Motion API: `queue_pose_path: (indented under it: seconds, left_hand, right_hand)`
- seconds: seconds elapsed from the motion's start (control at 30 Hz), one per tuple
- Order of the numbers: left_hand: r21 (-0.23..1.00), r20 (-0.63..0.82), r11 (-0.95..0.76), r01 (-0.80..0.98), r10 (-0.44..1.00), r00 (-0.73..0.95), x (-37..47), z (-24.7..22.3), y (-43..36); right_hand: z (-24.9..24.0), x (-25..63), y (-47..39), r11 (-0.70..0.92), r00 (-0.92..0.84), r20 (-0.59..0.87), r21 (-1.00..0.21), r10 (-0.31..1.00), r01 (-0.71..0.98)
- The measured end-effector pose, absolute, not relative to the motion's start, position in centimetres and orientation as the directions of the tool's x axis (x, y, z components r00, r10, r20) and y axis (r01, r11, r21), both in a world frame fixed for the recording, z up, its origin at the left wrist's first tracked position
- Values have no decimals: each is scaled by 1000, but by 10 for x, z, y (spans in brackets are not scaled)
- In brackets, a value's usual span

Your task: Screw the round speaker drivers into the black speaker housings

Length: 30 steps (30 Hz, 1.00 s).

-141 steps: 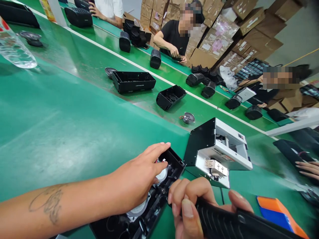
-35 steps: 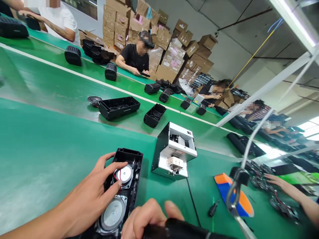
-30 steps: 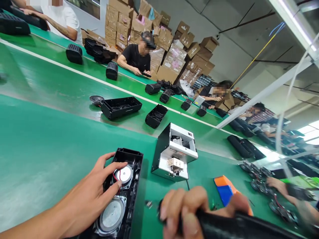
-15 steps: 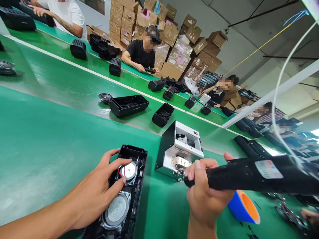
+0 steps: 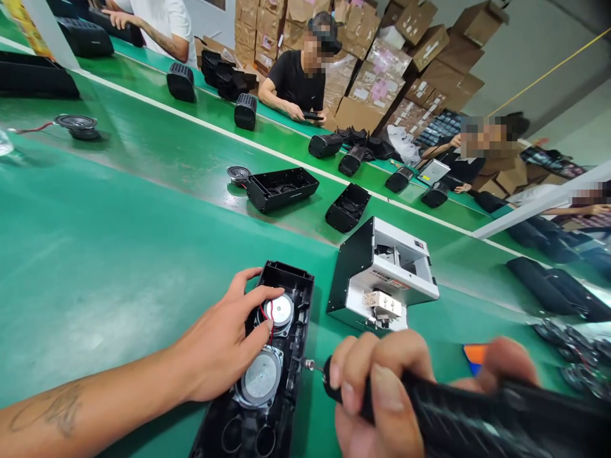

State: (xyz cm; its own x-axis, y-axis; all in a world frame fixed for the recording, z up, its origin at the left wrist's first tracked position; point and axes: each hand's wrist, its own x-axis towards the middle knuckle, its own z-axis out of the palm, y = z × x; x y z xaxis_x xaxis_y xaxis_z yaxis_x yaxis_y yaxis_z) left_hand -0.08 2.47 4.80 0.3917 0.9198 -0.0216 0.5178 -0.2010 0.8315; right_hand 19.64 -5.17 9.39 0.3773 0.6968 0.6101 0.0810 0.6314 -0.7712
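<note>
Swung from the machine (image 5: 391, 270) to the housing (image 5: 308, 305), the screwdriver (image 5: 477, 407) fills the closed grip of the right hand (image 5: 391, 381); across from it, the open left hand (image 5: 229, 340) spans a speaker (image 5: 280, 312), apparently steadying it.

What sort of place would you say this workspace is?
Most likely a factory assembly line for speakers: open black housings and loose speaker drivers lie along a long green bench, several people work on its far side, and cardboard boxes are stacked behind them.
</note>
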Motion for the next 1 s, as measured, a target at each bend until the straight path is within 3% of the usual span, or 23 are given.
queue_pose_path:
  seconds: [0.23,0.47,0.87,1.0]
  left_hand:
    - [822,-46,-192,536,916,399,-1,52,23]
    - [819,-73,-175,547,913,401,-1,55,24]
    - [863,1,-201,463,918,397,0,42,25]
    - [897,-35,-171,408,892,451,0,36,27]
  right_hand:
    - [81,168,-37,554,448,490,-833,748,-14]
    - [73,166,-34,542,446,462,-838,766,-62]
    - [57,165,-36,532,401,498,-846,768,33]
    - [48,164,-36,520,376,524,-845,764,122]
